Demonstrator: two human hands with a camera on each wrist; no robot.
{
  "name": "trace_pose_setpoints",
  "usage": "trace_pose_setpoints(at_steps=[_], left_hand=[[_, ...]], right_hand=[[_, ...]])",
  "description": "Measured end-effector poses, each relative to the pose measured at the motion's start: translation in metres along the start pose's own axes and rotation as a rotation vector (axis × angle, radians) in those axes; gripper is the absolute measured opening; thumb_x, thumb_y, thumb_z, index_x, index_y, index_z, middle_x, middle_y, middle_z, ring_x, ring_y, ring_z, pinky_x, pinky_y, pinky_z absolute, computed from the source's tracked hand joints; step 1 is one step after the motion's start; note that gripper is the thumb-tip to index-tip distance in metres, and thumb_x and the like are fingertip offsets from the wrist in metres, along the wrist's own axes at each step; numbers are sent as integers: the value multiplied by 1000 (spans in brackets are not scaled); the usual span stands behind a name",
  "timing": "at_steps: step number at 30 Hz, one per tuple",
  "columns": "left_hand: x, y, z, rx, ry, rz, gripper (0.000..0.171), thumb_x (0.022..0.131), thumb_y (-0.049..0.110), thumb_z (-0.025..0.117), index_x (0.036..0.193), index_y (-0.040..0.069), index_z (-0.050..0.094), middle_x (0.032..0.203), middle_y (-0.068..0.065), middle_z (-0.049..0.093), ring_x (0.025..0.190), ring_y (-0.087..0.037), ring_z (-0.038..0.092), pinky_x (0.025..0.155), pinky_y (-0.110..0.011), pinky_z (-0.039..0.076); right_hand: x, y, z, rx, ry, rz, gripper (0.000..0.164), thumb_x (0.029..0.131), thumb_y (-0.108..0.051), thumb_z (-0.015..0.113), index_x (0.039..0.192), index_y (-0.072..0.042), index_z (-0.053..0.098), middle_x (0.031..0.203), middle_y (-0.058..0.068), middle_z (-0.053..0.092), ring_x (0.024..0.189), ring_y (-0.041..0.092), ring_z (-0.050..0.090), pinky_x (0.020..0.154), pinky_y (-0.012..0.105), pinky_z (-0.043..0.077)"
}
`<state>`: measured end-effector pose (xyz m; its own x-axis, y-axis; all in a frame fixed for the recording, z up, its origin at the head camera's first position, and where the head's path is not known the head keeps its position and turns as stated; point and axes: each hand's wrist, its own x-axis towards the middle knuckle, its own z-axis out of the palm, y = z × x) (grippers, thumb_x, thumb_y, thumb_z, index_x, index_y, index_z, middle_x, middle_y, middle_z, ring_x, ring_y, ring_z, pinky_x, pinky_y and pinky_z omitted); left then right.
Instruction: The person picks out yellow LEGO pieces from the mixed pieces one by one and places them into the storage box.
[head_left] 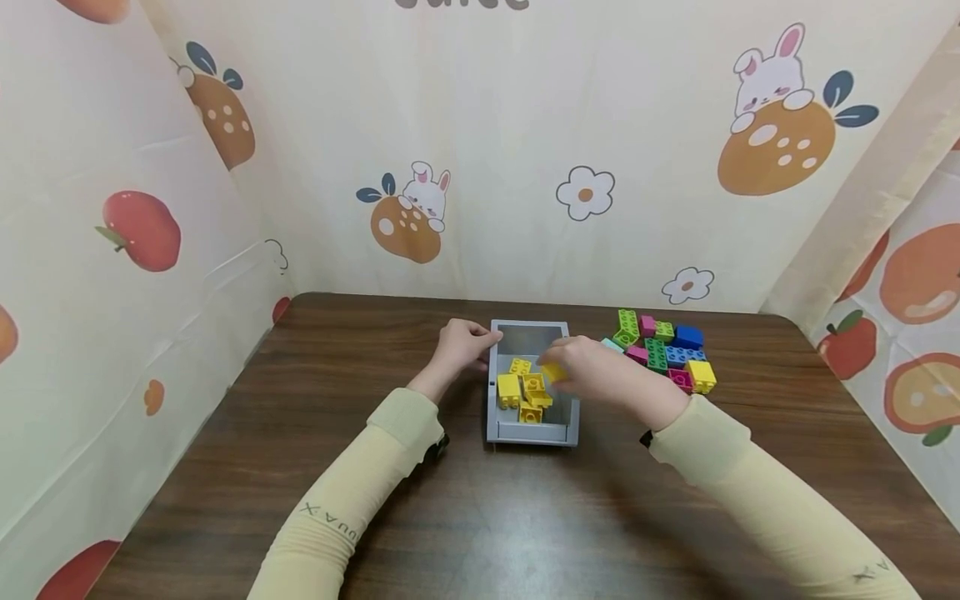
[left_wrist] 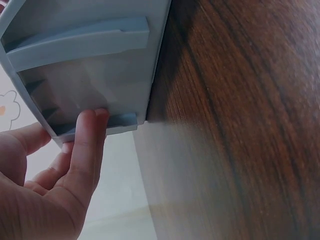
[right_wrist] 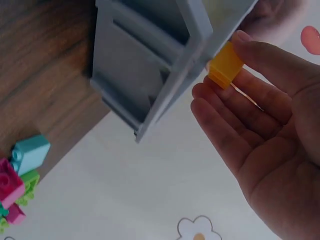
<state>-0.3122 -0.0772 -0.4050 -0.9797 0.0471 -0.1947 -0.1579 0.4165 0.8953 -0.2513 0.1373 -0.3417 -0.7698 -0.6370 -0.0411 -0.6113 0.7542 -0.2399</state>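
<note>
A grey open-topped box (head_left: pixel 533 437) stands on the table with several yellow toy bricks (head_left: pixel 509 390) lying inside. My left hand (head_left: pixel 460 343) holds the box's left wall near the far corner, thumb at the rim; in the left wrist view its fingers (left_wrist: pixel 86 145) press against the outer side. Over the right side of the box, my right hand (head_left: pixel 597 367) pinches a yellow brick (right_wrist: pixel 226 65) between thumb and fingertips. That brick is partly hidden by the hand in the head view.
Right of the box lies a group of loose bricks, among them a dark green brick (head_left: pixel 656 355), a blue brick (head_left: pixel 687 337) and another yellow brick (head_left: pixel 702 377). A light blue brick (right_wrist: pixel 31 152) lies nearest the box. Behind the brown table (head_left: pixel 360 367) hangs a printed curtain (head_left: pixel 495 233).
</note>
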Motion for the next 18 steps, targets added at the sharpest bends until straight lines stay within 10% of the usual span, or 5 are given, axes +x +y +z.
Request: trace_pose_setpoints(at_steps=[18], left_hand=[[-1,2,-1,7,-3,-7,34,87,34,68,103,4,68,94,-12,63,74,-25,68,72,-38,59]], right_hand=[[18,0,27,5,33,-64,35,79,-15,77,112,-6,68,107,9,67,97,21,64,84,36,56]])
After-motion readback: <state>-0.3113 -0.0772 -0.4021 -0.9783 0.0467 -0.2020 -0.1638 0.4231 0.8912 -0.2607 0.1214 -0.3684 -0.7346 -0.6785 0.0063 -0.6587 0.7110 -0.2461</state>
